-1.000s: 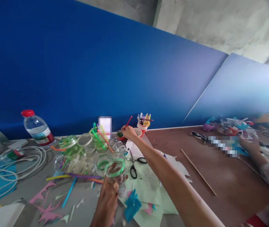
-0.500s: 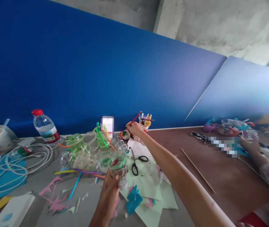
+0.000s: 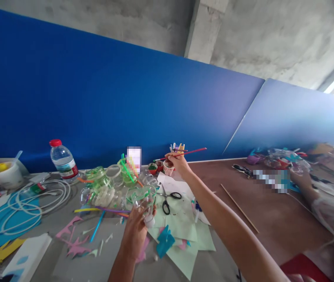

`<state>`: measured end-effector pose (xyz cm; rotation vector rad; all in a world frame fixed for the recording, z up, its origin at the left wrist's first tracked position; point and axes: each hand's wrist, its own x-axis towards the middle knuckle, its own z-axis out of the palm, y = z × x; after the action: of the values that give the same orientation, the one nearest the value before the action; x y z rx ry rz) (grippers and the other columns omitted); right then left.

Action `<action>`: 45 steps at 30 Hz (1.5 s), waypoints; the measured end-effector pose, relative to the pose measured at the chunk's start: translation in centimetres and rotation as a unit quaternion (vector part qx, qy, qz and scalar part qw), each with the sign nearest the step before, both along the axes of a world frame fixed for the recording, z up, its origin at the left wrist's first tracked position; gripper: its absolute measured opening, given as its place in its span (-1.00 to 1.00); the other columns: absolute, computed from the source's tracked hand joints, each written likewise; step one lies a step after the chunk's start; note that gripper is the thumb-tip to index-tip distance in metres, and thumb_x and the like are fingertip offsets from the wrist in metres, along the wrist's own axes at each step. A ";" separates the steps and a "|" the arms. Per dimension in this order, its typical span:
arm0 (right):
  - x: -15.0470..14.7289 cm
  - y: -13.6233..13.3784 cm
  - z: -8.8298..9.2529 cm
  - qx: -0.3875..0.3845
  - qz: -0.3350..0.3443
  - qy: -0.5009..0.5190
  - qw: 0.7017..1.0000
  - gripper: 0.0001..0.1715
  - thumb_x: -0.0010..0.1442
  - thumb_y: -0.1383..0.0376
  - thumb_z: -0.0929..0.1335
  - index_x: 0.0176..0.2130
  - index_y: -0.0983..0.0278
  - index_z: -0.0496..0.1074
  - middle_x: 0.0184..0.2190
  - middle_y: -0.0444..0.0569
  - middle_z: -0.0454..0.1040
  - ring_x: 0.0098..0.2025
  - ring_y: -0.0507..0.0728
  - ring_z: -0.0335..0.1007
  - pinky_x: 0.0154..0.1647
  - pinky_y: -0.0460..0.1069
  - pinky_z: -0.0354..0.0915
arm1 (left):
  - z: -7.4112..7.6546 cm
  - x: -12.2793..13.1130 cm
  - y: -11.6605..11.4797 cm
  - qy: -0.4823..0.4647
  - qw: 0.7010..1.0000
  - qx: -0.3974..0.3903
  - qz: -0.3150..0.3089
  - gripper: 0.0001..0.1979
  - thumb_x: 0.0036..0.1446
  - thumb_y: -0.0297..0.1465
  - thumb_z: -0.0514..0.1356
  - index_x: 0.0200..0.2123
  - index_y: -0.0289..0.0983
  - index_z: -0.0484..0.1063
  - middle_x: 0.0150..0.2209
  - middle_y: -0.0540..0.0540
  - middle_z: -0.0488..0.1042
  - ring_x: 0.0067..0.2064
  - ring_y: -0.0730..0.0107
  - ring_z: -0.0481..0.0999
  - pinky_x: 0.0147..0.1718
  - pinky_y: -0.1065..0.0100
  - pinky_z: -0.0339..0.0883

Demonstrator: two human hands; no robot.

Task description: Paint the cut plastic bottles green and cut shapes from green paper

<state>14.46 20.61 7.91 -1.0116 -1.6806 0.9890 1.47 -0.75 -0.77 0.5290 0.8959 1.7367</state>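
My left hand point(image 3: 134, 235) is closed around a clear cut plastic bottle piece point(image 3: 143, 197) with a green-painted rim, held just above the table. My right hand point(image 3: 179, 163) reaches far forward and pinches a red-handled paintbrush point(image 3: 184, 153), held nearly level, its tip over a small red cup of green paint point(image 3: 152, 168). A second small paint cup point(image 3: 168, 168) stands just below that hand. Black-handled scissors point(image 3: 167, 201) lie on pale green paper point(image 3: 184, 231) between my arms.
Several clear and green bottle pieces point(image 3: 102, 188), coloured straws and paper scraps crowd the grey table point(image 3: 96, 262). A red-capped water bottle point(image 3: 64, 160), white cable point(image 3: 22, 203) and white tub point(image 3: 4, 174) lie left. A thin wooden stick point(image 3: 239, 207) rests on brown board; another person's arm point(image 3: 320, 199) is right.
My right hand lifted the brush out of the green paint cup, swung it level and drew back to the right. My left hand kept its hold on the bottle piece.
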 end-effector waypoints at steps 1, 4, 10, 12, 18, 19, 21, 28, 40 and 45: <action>0.8 -1.3 0.2 -0.007 0.007 0.028 1.000 -0.70 0.14 0.21 0.22 -0.27 0.29 0.45 -0.52 -0.04 0.48 -0.53 0.07 0.35 -0.44 -0.02 0.30 | 0.1 0.0 0.0 -0.011 1.000 -0.004 -0.007 -0.65 -0.10 -0.13 0.33 -0.21 -0.12 0.56 -0.13 -0.17 0.58 -0.13 0.01 0.55 -0.04 0.00 0.39; 3.5 -5.7 0.4 -0.050 0.074 0.193 0.977 -0.77 0.09 0.19 0.30 -0.30 0.26 0.45 -0.48 -0.04 0.49 -0.51 0.06 0.36 -0.43 -0.01 0.30 | 0.3 0.0 -0.1 -0.048 0.998 -0.005 -0.029 -0.60 -0.13 -0.13 0.36 -0.18 -0.10 0.55 -0.14 -0.14 0.57 -0.13 0.07 0.55 -0.01 0.06 0.37; 6.4 -12.1 -1.8 -0.149 0.175 0.415 0.880 -0.81 0.05 0.18 0.44 -0.42 0.26 0.50 -0.56 -0.09 0.44 -0.53 0.02 0.30 -0.45 -0.06 0.22 | 0.3 0.1 -0.2 -0.013 0.999 0.006 -0.030 -0.46 -0.12 -0.15 0.37 -0.04 -0.21 0.46 -0.14 -0.14 0.55 -0.15 0.18 0.55 -0.01 0.11 0.34; 6.2 -12.9 -2.9 -0.160 0.174 0.425 0.874 -0.80 0.04 0.18 0.46 -0.43 0.28 0.50 -0.57 -0.09 0.44 -0.54 0.01 0.28 -0.46 -0.06 0.21 | 0.3 0.2 -0.3 0.004 1.000 0.000 -0.030 -0.49 -0.13 -0.17 0.39 -0.08 -0.21 0.46 -0.14 -0.11 0.55 -0.15 0.21 0.54 -0.04 0.17 0.35; 5.2 -13.6 -5.2 -0.182 0.174 0.457 0.853 -0.79 0.01 0.18 0.48 -0.37 0.28 0.51 -0.58 -0.10 0.42 -0.56 -0.01 0.23 -0.46 -0.07 0.17 | 1.0 0.6 -0.6 0.018 0.998 -0.048 -0.024 -0.57 -0.12 -0.16 0.36 -0.18 -0.21 0.45 -0.19 -0.07 0.56 -0.21 0.25 0.55 -0.21 0.28 0.38; 5.2 -13.7 -5.4 -0.179 0.175 0.459 0.852 -0.78 0.02 0.18 0.48 -0.37 0.28 0.51 -0.58 -0.10 0.42 -0.56 -0.01 0.23 -0.45 -0.07 0.17 | 1.1 0.7 -0.6 0.015 0.998 -0.048 -0.022 -0.56 -0.11 -0.16 0.35 -0.16 -0.22 0.45 -0.18 -0.08 0.56 -0.20 0.24 0.55 -0.22 0.27 0.38; 5.2 -13.8 -5.8 -0.173 0.177 0.456 0.855 -0.78 0.03 0.17 0.47 -0.39 0.28 0.50 -0.57 -0.09 0.42 -0.54 -0.01 0.23 -0.44 -0.06 0.17 | 1.3 0.9 -0.5 0.012 0.999 -0.039 -0.020 -0.53 -0.08 -0.18 0.33 -0.09 -0.23 0.43 -0.15 -0.11 0.56 -0.18 0.21 0.55 -0.21 0.25 0.39; 4.8 -14.2 -6.7 -0.184 0.149 0.436 0.868 -0.77 0.06 0.16 0.46 -0.40 0.28 0.48 -0.62 -0.11 0.41 -0.60 -0.02 0.19 -0.51 -0.08 0.10 | 0.8 1.0 -0.5 0.029 0.998 -0.052 -0.020 -0.46 -0.04 -0.19 0.31 0.02 -0.24 0.39 -0.06 -0.18 0.53 -0.04 0.15 0.51 -0.11 0.22 0.36; 4.2 -15.1 -6.7 -0.134 0.123 0.376 0.909 -0.68 0.02 0.07 0.48 -0.41 0.29 0.52 -0.59 -0.07 0.45 -0.58 0.01 0.23 -0.57 -0.08 0.13 | 1.0 1.2 -0.2 0.192 0.978 -0.059 0.057 -0.56 -0.07 -0.19 0.32 -0.12 -0.22 0.37 -0.22 -0.07 0.51 -0.17 0.27 0.49 -0.14 0.26 0.31; 3.8 -15.5 -6.6 -0.105 0.131 0.369 0.914 -0.71 0.02 0.08 0.48 -0.40 0.27 0.56 -0.58 -0.06 0.47 -0.59 0.01 0.22 -0.55 -0.06 0.14 | 0.4 0.7 0.0 0.297 0.946 -0.091 0.096 -0.58 -0.07 -0.19 0.32 -0.15 -0.24 0.37 -0.34 -0.05 0.47 -0.29 0.31 0.45 -0.26 0.30 0.30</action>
<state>18.30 5.11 1.35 -0.4358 -1.0933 1.5225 2.22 -0.79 -0.40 0.8889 1.5609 1.6630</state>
